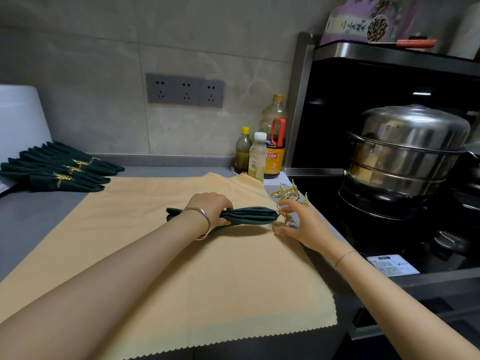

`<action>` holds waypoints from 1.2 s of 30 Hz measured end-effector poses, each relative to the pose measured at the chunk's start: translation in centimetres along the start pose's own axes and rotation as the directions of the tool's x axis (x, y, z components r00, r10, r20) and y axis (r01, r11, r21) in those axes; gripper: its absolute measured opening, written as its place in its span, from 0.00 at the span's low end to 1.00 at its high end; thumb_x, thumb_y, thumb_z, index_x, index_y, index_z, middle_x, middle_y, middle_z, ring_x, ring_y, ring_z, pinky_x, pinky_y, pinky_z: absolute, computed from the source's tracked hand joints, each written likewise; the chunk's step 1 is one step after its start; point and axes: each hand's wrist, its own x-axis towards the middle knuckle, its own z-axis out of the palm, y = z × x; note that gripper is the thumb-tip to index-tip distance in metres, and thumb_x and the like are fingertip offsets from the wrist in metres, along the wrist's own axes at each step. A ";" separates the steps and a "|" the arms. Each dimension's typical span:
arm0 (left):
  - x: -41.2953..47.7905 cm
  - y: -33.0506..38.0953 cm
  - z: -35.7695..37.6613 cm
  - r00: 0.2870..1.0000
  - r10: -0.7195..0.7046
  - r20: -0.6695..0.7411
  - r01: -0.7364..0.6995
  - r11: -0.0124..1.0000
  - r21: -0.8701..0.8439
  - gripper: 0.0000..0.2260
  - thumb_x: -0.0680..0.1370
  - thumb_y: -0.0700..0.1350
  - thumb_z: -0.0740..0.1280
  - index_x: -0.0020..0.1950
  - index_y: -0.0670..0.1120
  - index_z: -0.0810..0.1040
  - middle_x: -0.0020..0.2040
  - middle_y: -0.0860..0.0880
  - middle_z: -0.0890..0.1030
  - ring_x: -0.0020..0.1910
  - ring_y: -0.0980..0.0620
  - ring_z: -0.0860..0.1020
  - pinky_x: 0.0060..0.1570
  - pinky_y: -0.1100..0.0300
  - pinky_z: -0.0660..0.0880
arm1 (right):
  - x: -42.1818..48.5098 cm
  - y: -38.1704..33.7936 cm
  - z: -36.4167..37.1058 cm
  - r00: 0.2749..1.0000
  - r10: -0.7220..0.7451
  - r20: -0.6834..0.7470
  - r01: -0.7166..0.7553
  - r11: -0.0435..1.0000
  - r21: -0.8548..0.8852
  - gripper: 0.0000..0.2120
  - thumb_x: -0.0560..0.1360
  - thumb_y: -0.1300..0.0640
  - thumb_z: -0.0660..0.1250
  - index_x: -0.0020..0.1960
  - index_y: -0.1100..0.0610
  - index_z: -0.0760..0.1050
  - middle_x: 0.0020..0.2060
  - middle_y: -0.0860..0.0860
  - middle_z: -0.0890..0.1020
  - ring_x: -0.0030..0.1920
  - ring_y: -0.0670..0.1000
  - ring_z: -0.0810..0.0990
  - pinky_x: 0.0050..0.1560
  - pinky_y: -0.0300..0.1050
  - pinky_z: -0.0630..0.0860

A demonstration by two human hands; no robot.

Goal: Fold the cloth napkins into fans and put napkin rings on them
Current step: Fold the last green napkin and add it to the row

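- My left hand (210,207) grips the pleated green napkin (249,216); my right hand (301,224) pinches a gold ring (283,219) at its end.
- Under them, a yellow cloth (181,268) covers the grey counter (33,216).
- Ringed napkins (59,172) lie far left; a steamer pot (407,149) stands right.

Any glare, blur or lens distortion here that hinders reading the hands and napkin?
Head view: wide-angle stretch at the edges; glare on the steamer pot; left hand gripping the green napkin and right hand pinching the napkin ring are sharp.

Matt cloth napkin (246,216), shiny metal ring (283,219)
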 end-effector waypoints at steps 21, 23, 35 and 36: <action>-5.7 -3.7 -0.7 0.995 -0.004 0.099 -0.003 0.998 0.063 0.16 0.78 0.54 0.65 0.65 0.54 0.74 0.59 0.52 0.78 0.57 0.49 0.76 0.46 0.59 0.68 | -0.6 -9.4 3.4 0.955 -0.292 0.056 0.295 0.953 -0.063 0.20 0.69 0.48 0.73 0.59 0.50 0.76 0.52 0.44 0.82 0.52 0.49 0.78 0.56 0.45 0.71; -6.0 -3.7 -0.1 0.995 0.020 0.095 -0.021 1.000 0.010 0.21 0.76 0.56 0.67 0.68 0.55 0.70 0.61 0.53 0.78 0.60 0.50 0.75 0.50 0.58 0.70 | -0.9 -9.5 3.5 0.959 -0.274 0.068 0.278 0.958 -0.070 0.13 0.70 0.50 0.72 0.54 0.51 0.79 0.47 0.46 0.83 0.47 0.50 0.79 0.50 0.47 0.74; -5.9 -2.9 2.2 0.993 0.072 -0.091 -0.080 0.993 -0.087 0.13 0.75 0.53 0.66 0.59 0.52 0.74 0.54 0.52 0.79 0.54 0.49 0.76 0.53 0.56 0.68 | -1.8 -10.6 3.5 0.984 -0.177 -0.012 0.177 0.984 -0.009 0.04 0.71 0.53 0.72 0.45 0.52 0.82 0.39 0.46 0.84 0.40 0.47 0.79 0.43 0.42 0.72; -5.9 -3.2 2.0 0.993 0.066 -0.101 -0.073 0.995 -0.066 0.14 0.75 0.53 0.65 0.59 0.52 0.74 0.54 0.52 0.79 0.54 0.49 0.76 0.53 0.56 0.68 | -1.7 -10.7 3.4 0.987 -0.162 -0.009 0.162 0.987 -0.002 0.04 0.71 0.53 0.72 0.45 0.52 0.82 0.39 0.46 0.84 0.40 0.47 0.79 0.44 0.42 0.73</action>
